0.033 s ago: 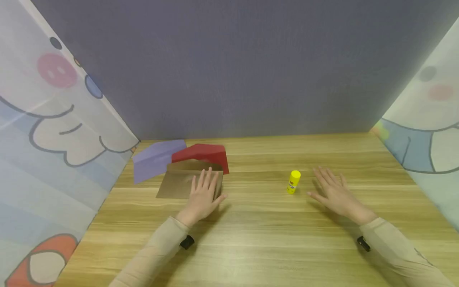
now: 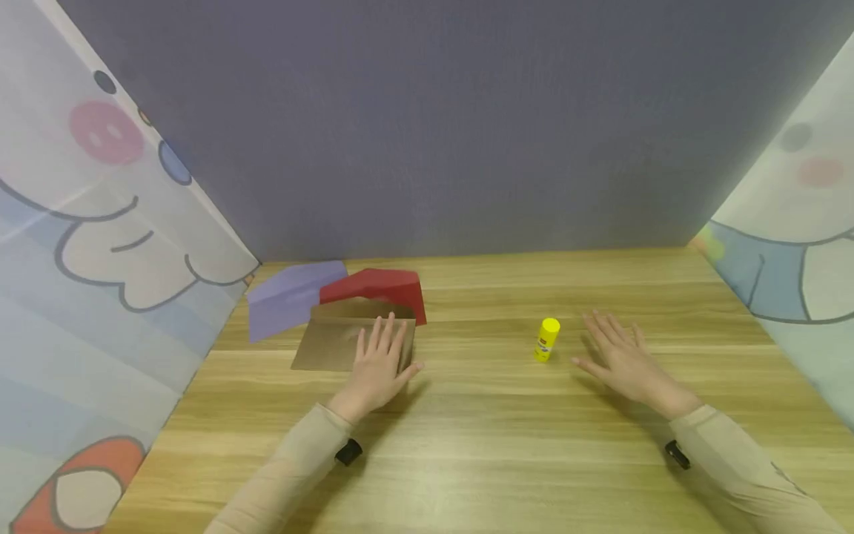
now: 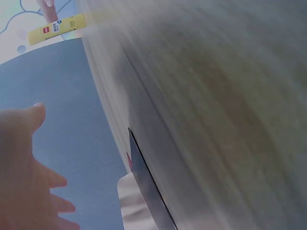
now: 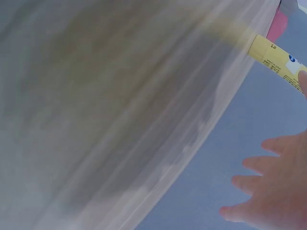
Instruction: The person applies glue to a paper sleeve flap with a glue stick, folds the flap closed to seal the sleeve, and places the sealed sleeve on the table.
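Observation:
My left hand [image 2: 376,371] is held above the right part of a creased brown sheet of paper [image 2: 327,347], fingers spread and straight. In the left wrist view a gap shows between that hand [image 3: 21,177] and the paper's edge. Behind the brown sheet lie a folded red paper [image 2: 400,285] and a folded purple paper [image 2: 283,304], partly overlapped. A yellow glue stick [image 2: 546,340], capped, stands upright on the table. Just right of it my right hand [image 2: 630,367] hovers palm down with straight, spread fingers, holding nothing; the right wrist view shows this hand [image 4: 276,182] off the tabletop.
The wood-grain table [image 2: 480,430] ends at a dark grey panel [image 2: 434,133] at the back. Printed cartoon sheets rise along the left side [image 2: 100,259] and the right side [image 2: 807,245]. A small black device [image 2: 348,452] sits under each wrist.

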{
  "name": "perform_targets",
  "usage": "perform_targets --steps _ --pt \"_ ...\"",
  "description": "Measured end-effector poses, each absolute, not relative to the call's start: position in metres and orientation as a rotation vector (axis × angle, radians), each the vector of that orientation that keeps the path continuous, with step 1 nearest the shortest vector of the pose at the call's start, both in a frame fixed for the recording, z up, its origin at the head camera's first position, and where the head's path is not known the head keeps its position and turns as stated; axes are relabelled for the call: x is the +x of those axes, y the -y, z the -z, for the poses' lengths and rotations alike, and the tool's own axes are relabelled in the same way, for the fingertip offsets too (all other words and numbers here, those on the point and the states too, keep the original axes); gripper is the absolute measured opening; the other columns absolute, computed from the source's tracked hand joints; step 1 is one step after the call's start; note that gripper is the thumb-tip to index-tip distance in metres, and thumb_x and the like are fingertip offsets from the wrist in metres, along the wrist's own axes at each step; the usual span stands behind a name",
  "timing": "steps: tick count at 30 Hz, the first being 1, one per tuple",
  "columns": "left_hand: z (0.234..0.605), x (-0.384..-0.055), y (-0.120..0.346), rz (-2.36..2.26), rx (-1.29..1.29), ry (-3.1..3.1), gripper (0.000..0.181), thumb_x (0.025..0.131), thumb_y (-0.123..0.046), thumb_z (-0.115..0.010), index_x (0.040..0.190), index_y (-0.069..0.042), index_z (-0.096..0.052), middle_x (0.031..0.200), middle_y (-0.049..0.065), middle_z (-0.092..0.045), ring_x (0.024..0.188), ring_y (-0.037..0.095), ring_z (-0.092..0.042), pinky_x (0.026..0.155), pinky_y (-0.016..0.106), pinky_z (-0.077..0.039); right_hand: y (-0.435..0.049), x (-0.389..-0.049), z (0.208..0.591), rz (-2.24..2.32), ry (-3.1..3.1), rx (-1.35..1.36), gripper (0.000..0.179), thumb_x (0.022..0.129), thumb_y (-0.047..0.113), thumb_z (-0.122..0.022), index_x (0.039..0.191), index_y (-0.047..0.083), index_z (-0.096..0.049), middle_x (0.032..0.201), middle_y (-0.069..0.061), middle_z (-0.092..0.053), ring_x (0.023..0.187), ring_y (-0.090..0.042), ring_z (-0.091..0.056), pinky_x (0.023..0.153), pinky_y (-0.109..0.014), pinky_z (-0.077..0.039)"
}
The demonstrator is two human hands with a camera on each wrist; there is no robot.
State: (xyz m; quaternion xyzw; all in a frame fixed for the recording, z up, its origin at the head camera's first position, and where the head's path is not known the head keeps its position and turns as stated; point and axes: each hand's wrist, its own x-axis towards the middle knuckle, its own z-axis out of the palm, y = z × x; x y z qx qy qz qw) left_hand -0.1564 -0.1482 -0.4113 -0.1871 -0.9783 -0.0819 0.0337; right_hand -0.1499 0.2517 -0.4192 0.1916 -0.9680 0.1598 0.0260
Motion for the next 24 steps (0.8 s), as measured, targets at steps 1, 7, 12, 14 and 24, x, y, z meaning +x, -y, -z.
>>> perform_targets --steps 1,7,12,14,24 --pt "0.411 -0.157 0.148 0.253 -0.576 3.011 0.075 0.088 -0.051 -0.042 0.142 -0.009 -0.013 0.146 0.017 -0.005 0.133 0.034 -0.002 0.104 0.056 -0.001 -0.252 -0.150 0.419 -0.490 2.991 0.594 0.079 0.088 0.043 -0.047 0.141 0.001 -0.007 0.141 -0.029 -0.011 0.126 -0.048 -0.011 0.097 -0.066 0.001" --pt "0.411 -0.158 0.150 0.258 -0.577 3.000 0.074 0.088 -0.051 -0.042 0.142 -0.008 -0.015 0.146 0.017 -0.004 0.133 0.035 -0.003 0.104 0.056 -0.002 -0.251 -0.151 0.417 -0.473 2.991 0.598 0.080 0.088 0.044 -0.047 0.141 0.001 -0.007 0.141 -0.029 -0.013 0.126 -0.048 -0.012 0.097 -0.066 -0.001" --pt "0.411 -0.157 0.150 0.276 -0.583 2.994 0.072 0.088 -0.048 -0.043 0.141 -0.006 -0.018 0.146 0.019 -0.006 0.133 0.035 -0.002 0.104 0.057 -0.003 -0.250 -0.151 0.415 -0.463 3.001 0.581 0.081 0.087 0.044 -0.048 0.141 0.001 -0.007 0.140 -0.029 -0.015 0.127 -0.047 -0.013 0.096 -0.067 -0.004" --pt "0.411 -0.156 0.150 0.283 -0.581 2.994 0.072 0.088 -0.047 -0.043 0.141 -0.007 -0.018 0.146 0.019 -0.006 0.133 0.035 -0.003 0.104 0.057 -0.004 -0.249 -0.152 0.414 -0.462 3.001 0.579 0.081 0.087 0.044 -0.049 0.141 0.001 -0.007 0.140 -0.029 -0.016 0.126 -0.047 -0.013 0.096 -0.067 -0.004" --pt "0.411 -0.155 0.152 0.289 -0.606 2.947 0.070 0.088 -0.047 -0.046 0.139 -0.004 -0.025 0.143 0.023 -0.016 0.131 0.038 -0.012 0.103 0.058 -0.009 -0.243 -0.156 0.407 -0.435 2.974 0.589 0.077 0.085 0.039 -0.055 0.136 -0.008 -0.021 0.134 -0.034 -0.024 0.122 -0.050 -0.022 0.094 -0.067 -0.014"
